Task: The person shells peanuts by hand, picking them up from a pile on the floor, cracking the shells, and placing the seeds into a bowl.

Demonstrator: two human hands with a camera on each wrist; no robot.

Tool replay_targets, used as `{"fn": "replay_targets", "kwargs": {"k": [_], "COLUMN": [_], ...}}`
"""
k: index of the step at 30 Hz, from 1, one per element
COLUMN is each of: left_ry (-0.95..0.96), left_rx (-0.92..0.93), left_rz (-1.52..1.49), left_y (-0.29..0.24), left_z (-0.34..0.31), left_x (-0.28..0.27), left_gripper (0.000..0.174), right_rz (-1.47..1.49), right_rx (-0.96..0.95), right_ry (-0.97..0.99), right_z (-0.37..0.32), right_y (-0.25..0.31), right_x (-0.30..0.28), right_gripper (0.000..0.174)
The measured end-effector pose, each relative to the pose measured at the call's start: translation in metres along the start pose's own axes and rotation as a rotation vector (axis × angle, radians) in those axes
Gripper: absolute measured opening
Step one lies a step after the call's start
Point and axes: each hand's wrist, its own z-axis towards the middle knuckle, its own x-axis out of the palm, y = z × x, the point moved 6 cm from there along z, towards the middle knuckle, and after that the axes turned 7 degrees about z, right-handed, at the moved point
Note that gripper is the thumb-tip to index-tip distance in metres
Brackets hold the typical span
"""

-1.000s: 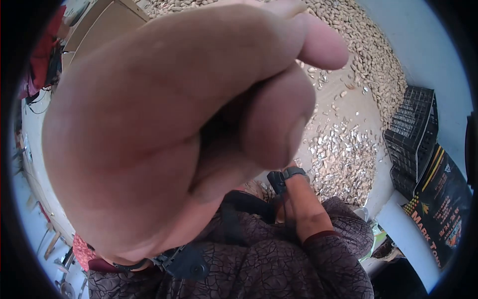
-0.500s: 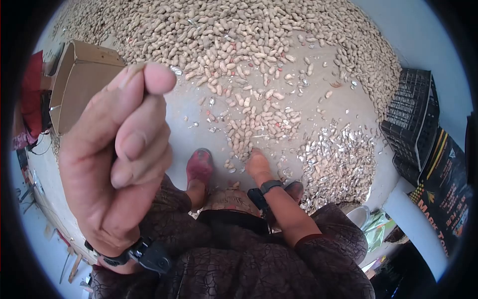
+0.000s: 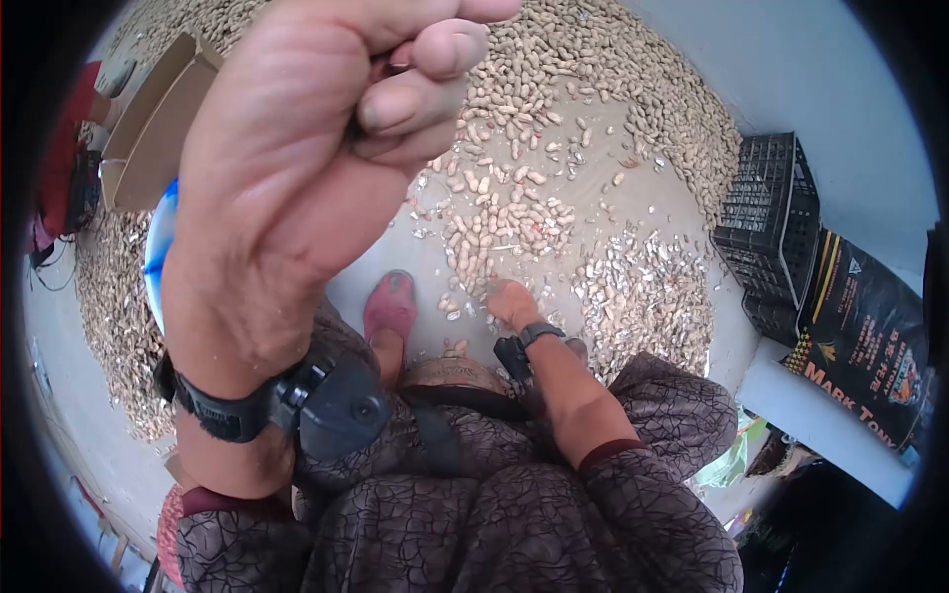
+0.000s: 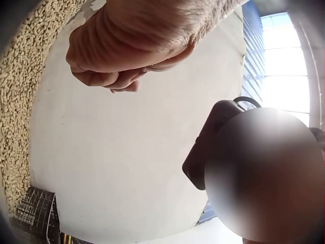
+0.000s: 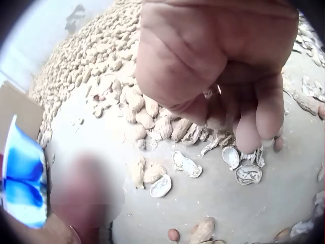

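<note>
In the head view my left hand (image 3: 316, 148) is raised close to the camera, palm side showing and fingers curled in. A small reddish bit, like a peanut kernel (image 3: 399, 56), shows between the curled fingers. The left wrist view has the same hand (image 4: 137, 43) as a fist before a pale wall. Down at the floor, my right hand (image 3: 512, 304) is among loose peanuts (image 3: 504, 222). Its thumb and bent fingers close on a peanut (image 5: 216, 123), partly hidden by the hand. Opened shells (image 5: 187, 163) lie just below the fingertips.
A large peanut heap (image 3: 672, 109) spreads along the back. Broken shells (image 3: 647, 301) are piled at the right, near a black crate (image 3: 761, 212) and a printed sack (image 3: 870, 336). A cardboard box (image 3: 158, 128) and a blue-and-white container (image 5: 25, 178) stand at the left.
My left hand, first filling much of the head view, drew back to the left and now rises again toward the top. The right hand stays low at the peanuts.
</note>
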Motion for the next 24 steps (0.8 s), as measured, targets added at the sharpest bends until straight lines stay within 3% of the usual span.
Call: {"fn": "replay_targets", "kwargs": {"k": [1,2,4,8,10,11,12,14,18,20,22,24], "left_ry": [-0.068,-0.136,-0.068,0.002,0.136,0.103,0.108,0.1,0.056,-0.035,-0.308,-0.462], "left_rx": [-0.024,-0.047,0.037,0.068,-0.016,-0.071,-0.06,0.005,0.163,0.204,0.174,0.13], "left_rz": [-0.063,-0.126,-0.04,-0.027,-0.152,-0.22,-0.208,-0.182,0.032,0.054,0.151,0.215], "left_y": [0.002,0.003,0.004,0.011,0.012,0.01,-0.001,-0.023,-0.071,-0.072,-0.061,-0.037], "left_z": [-0.006,-0.011,-0.015,-0.009,-0.008,-0.008,-0.007,-0.011,-0.036,-0.056,-0.067,-0.078], "left_x": [-0.001,-0.004,-0.005,-0.018,-0.018,-0.025,-0.03,-0.044,-0.079,-0.094,-0.135,-0.175], "left_gripper": [0.021,0.018,0.016,0.016,0.015,0.015,0.015,0.025,0.021,0.018,0.018,0.019], "right_rz": [0.114,0.098,0.542,0.563,0.689,0.735,0.738,1.015,1.17,1.168,1.304,1.3], "right_rx": [0.162,0.149,0.181,0.083,0.0,0.005,-0.012,0.026,0.007,-0.017,-0.055,-0.089], "right_ry": [0.186,0.189,0.236,0.181,0.117,0.126,0.123,0.133,0.147,0.154,0.215,0.231], "right_z": [0.0,-0.004,-0.023,-0.047,-0.058,-0.063,-0.066,-0.071,-0.069,-0.072,-0.073,-0.076], "right_y": [-0.01,-0.014,-0.002,0.019,0.032,0.033,0.032,0.021,0.007,0.006,0.012,0.016], "right_x": [0.01,0.01,0.006,-0.018,-0.029,-0.033,-0.036,-0.035,-0.036,-0.04,-0.043,-0.052], "right_gripper": [0.02,0.02,0.017,0.02,0.024,0.024,0.024,0.022,0.019,0.019,0.017,0.014]}}
